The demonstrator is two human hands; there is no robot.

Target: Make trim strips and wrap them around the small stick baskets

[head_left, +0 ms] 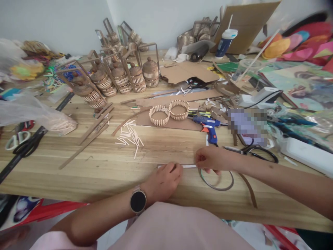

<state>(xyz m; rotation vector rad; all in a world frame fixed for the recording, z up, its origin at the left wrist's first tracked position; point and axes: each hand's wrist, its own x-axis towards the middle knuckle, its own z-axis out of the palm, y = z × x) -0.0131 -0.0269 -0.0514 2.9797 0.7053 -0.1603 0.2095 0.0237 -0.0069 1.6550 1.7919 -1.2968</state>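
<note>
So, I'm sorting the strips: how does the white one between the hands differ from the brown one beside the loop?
The white strip looks straight where it shows; the brown strip curves. The left hand and right hand are both at the white strip; neither is on the brown strip. Both strips are narrow.

Just one cam here, worn on the head, so it looks forward and kinda steeply down at the counter (91, 180) from the wearer's side. Shirt front (171, 225) bulges up at the bottom edge, forearms (281, 177) come in from both sides. The left hand (162, 182) and right hand (210, 159) sit pretty near the lens, below mid-frame. It's wide enough to get the wall (145, 24) way at the back too.
</note>
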